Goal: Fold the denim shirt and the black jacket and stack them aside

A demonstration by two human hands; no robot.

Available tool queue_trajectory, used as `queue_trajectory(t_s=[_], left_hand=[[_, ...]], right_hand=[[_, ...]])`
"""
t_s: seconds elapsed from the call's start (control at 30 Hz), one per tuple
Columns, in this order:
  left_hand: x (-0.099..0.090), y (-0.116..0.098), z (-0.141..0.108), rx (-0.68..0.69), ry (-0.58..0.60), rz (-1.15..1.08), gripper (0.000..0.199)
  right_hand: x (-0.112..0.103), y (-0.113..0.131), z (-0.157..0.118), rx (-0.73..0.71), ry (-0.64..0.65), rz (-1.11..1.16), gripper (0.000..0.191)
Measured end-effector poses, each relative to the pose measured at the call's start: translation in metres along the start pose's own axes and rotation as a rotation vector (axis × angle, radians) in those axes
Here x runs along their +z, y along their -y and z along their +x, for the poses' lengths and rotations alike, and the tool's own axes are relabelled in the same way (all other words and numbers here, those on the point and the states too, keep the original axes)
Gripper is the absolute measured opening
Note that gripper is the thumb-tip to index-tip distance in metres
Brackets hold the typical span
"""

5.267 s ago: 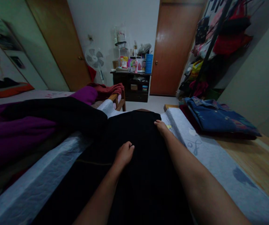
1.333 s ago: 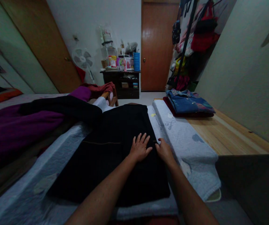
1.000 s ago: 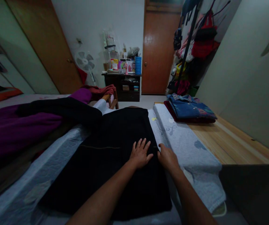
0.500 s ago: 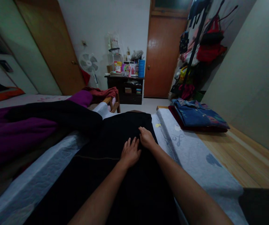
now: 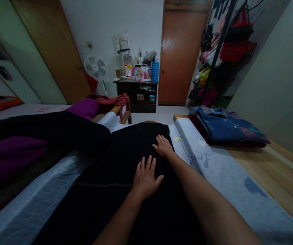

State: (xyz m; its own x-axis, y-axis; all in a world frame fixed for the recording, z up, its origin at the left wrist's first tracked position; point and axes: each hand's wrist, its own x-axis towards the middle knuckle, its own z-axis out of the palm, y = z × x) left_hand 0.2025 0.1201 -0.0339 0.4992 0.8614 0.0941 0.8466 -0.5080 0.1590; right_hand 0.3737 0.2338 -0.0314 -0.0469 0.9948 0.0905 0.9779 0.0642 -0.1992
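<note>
Black garment (image 5: pixel 120 173) is lying spread out on the pale bedding (image 5: pixel 220 183), straight in front of the person, with a thin tan line (image 5: pixel 100 185) crossing its left half. Left hand (image 5: pixel 146 178) is pressing palm down on it near the middle, fingers spread, thumb out to the right, gripping nothing. Right hand (image 5: pixel 163 146) is resting just beyond, also palm down and opened out, near the garment's right edge, gripping nothing. Hands are sitting close together, not touching. Another black stretch of cloth (image 5: pixel 59 126) is running left over a purple cloth (image 5: pixel 13 149); can't tell if it is joining the garment. On the right, a folded denim shirt (image 5: pixel 228 124) is lying on dark red cloth (image 5: pixel 253 144), beside a bare wooden board (image 5: pixel 276 170). Behind, a white fan (image 5: pixel 95 66) is standing left of a dark cabinet (image 5: pixel 136 102), and a brown door (image 5: pixel 182 58) is showing to its right.
</note>
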Motion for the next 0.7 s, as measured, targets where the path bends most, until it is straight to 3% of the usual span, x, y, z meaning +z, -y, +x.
queue_trajectory(t_s=[0.33,0.7], left_hand=[[0.006,0.001,0.000,-0.004,-0.011,-0.009,0.078],[0.005,-0.002,-0.001,-0.030,0.005,-0.006,0.080]], right_hand=[[0.009,-0.005,0.036,-0.007,0.004,-0.044,0.070],[0.011,-0.004,0.032,-0.004,-0.044,-0.059,0.066]])
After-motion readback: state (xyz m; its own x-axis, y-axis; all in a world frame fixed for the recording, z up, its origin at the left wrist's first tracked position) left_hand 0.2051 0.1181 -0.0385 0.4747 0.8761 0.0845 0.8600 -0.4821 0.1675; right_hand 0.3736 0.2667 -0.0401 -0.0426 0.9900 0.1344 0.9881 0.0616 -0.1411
